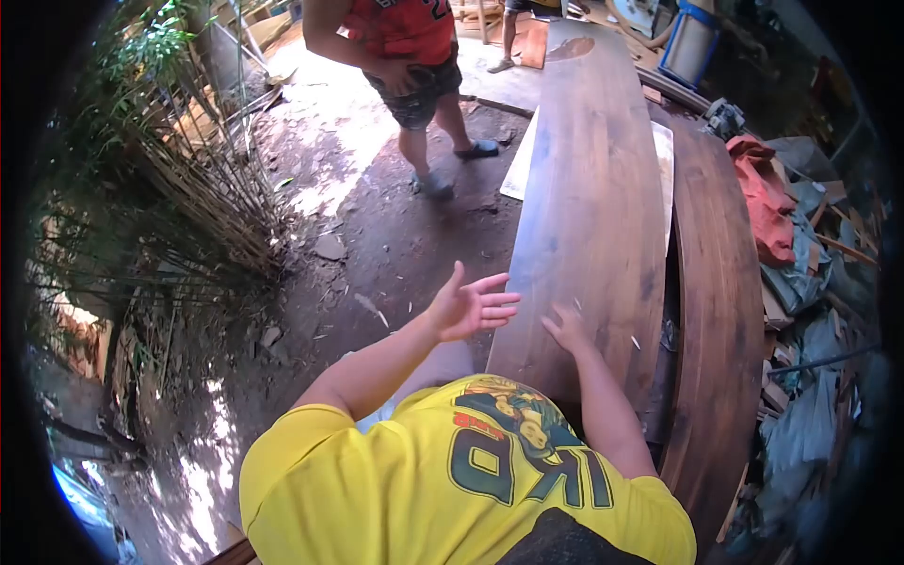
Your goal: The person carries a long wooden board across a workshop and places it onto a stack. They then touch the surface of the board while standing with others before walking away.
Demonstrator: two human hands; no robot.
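My left hand [468,307] is held up at the left edge of a long dark-brown wooden board [589,207]. Its fingers are spread and the palm is turned towards me, with nothing in it. My right hand [568,330] is over the near part of the same board, fingers apart and empty. The board stretches away from me and has a darker patch [572,48] near its far end. A few small pale slivers [635,343] show on its surface near my right hand.
A second dark board [720,282] runs alongside on the right. Beyond it lies a heap of scraps with a red cloth [759,198]. A person [410,56] in a red top stands ahead on the left. Thin-stemmed plants [202,179] grow at the left.
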